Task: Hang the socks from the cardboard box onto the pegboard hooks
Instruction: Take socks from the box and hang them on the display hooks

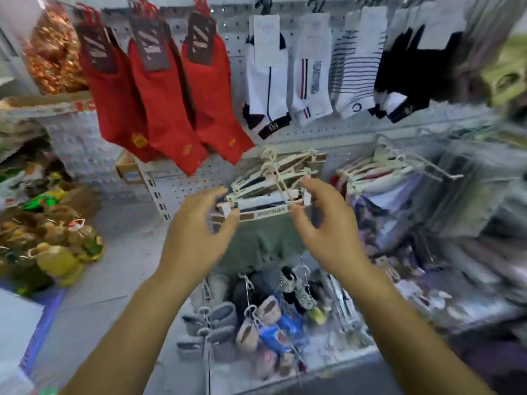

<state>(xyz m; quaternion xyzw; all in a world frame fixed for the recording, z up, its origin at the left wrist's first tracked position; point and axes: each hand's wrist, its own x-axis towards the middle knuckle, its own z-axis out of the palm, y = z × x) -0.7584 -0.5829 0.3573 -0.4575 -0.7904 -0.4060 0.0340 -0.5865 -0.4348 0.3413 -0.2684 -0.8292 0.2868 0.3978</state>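
My left hand (199,223) and my right hand (325,223) are both raised in front of me, fingers spread and curled, holding nothing. Between them, just beyond the fingertips, hangs a bunch of cream plastic hangers carrying folded garments with a white printed waistband (268,205); my left fingertips are at its left end and my right ones at its right end, close enough that I cannot tell whether they touch. Its long axis runs left to right, across the gap between my hands, and both hands are about equally near.

The socks lie further out and upward. On the top row of the white perforated pegboard (328,129), three pairs of red socks with dark card labels (159,101) hang toward the upper left corner, and white, striped and black socks (336,69) fill the hooks toward the upper right. More small items hang along the lower edge, below my wrists; motion blur keeps me from naming them.

A small cardboard box (128,168) sits at the pegboard's left edge, behind the red socks, nearer my left hand. I judge that is where I must reach next, up and to the left.
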